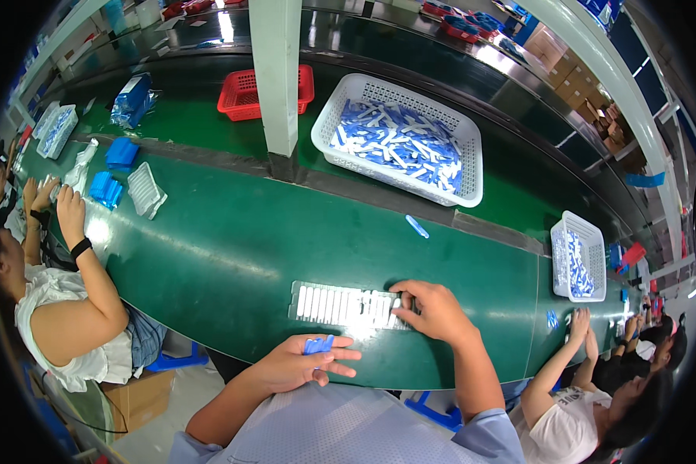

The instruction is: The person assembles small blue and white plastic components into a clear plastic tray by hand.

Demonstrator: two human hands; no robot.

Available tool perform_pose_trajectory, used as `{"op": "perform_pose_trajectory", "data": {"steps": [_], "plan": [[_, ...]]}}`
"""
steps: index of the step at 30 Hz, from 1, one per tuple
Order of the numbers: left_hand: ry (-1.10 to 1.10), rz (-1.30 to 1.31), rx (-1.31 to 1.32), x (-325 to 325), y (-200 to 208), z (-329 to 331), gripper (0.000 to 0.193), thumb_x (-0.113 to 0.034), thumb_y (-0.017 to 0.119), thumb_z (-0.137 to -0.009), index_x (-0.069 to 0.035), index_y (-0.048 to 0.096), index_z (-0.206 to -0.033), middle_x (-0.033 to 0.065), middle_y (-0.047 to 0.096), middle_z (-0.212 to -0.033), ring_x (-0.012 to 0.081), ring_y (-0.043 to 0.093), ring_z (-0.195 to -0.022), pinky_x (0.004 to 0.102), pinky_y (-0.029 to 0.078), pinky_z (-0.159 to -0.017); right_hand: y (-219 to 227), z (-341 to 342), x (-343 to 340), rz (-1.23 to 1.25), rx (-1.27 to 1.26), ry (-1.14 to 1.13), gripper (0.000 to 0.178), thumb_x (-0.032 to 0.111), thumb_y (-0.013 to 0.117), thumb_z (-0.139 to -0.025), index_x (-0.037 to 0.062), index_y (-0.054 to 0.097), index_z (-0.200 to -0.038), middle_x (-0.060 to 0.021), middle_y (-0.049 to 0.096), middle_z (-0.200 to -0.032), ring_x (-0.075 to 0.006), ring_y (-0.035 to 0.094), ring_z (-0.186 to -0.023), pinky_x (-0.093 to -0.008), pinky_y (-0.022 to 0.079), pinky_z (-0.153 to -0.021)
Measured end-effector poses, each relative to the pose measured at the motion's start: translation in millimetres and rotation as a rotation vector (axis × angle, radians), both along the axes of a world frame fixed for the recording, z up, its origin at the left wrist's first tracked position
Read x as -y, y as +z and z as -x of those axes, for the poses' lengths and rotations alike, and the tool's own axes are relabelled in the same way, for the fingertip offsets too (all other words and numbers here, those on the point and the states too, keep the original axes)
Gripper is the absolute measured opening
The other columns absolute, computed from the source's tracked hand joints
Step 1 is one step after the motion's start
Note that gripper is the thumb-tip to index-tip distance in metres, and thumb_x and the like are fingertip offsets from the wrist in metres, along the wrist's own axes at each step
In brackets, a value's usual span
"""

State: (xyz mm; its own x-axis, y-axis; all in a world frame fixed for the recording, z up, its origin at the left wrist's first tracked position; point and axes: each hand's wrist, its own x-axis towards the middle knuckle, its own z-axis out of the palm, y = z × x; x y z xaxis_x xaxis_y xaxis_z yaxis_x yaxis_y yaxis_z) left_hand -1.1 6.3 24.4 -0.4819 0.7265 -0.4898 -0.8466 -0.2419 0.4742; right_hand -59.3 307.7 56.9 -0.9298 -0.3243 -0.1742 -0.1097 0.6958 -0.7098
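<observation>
A clear plastic tray [295, 308] lies on the green table in front of me, filled with a row of white stick-shaped pieces [326, 305]. My right hand [433, 309] is at the tray's right end, its thumb and fingers curled in over the last pieces; what they pinch is too small to make out. Below the tray, my left hand [305, 362] is turned palm up and holds several small blue pieces [318, 345] near the base of its fingers. Beyond the tray, a single blue-and-white piece [417, 226] lies alone on the table.
A large white basket [322, 127] of blue-and-white pieces stands beyond the dark divider strip, beside a post [277, 93] and a red basket [228, 97]. A smaller white basket [558, 259] is at right. Co-workers [69, 325] sit on both sides, their hands over the table.
</observation>
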Motion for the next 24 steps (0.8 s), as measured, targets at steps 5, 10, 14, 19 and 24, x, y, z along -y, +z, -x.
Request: {"op": "perform_pose_trajectory", "data": {"steps": [5, 10, 14, 19, 24], "plan": [[-0.024, 0.076, -0.046, 2.6, 1.5, -2.0, 0.051, -0.010, 0.057, -0.104, 0.006, 0.040, -0.150, 0.0238, 0.056, -0.144, 0.0314, 0.068, -0.118, 0.0260, 0.051, -0.063, 9.6, -0.3, 9.2, -0.023, -0.212, -0.006, 0.028, 0.013, 0.079, -0.083, 0.0059, 0.071, -0.109, -0.0068, 0.061, -0.076, -0.0215, 0.059, -0.064, -0.0342, 0.050, -0.063], [-0.071, 0.032, -0.056, -2.8, 6.4, -0.7, 0.049, -0.014, 0.056, -0.105, 0.006, 0.042, -0.148, 0.0240, 0.056, -0.144, 0.0316, 0.069, -0.116, 0.0261, 0.052, -0.061, 4.3, -37.5, 45.8, 0.426, 0.072, -0.107, 0.025, 0.011, 0.080, -0.086, 0.0060, 0.073, -0.109, -0.0028, 0.058, -0.072, -0.0105, 0.052, -0.063, -0.0279, 0.045, -0.057], [-0.130, -0.022, -0.022, -7.5, 2.1, 1.7, 0.047, -0.018, 0.055, -0.106, 0.005, 0.046, -0.147, 0.0245, 0.058, -0.142, 0.0309, 0.070, -0.113, 0.0263, 0.053, -0.060, -14.7, -52.1, 53.2, 0.430, 0.075, 0.032, 0.019, 0.007, 0.075, -0.089, 0.0057, 0.072, -0.107, -0.0012, 0.061, -0.071, -0.0066, 0.052, -0.061, -0.0249, 0.043, -0.054], [-0.146, 0.031, -0.043, -1.4, -1.1, 2.3, 0.042, -0.018, 0.054, -0.107, 0.003, 0.051, -0.143, 0.0243, 0.062, -0.135, 0.0287, 0.072, -0.105, 0.0260, 0.051, -0.058, -25.3, -41.2, 7.4, 0.844, 0.116, -0.374, 0.007, -0.002, 0.065, -0.093, -0.0030, 0.071, -0.096, -0.0062, 0.070, -0.078, -0.0100, 0.065, -0.063, -0.0211, 0.048, -0.052], [-0.078, 0.053, -0.061, -4.0, -8.7, -3.8, 0.035, -0.013, 0.054, -0.106, 0.004, 0.056, -0.137, 0.0170, 0.069, -0.109, 0.0171, 0.067, -0.080, 0.0228, 0.039, -0.053, -20.8, -26.2, -40.9, 0.628, 0.166, -0.276, 0.009, -0.005, 0.063, -0.091, -0.0036, 0.072, -0.094, -0.0073, 0.073, -0.078, -0.0086, 0.066, -0.069, -0.0229, 0.052, -0.060]]}}
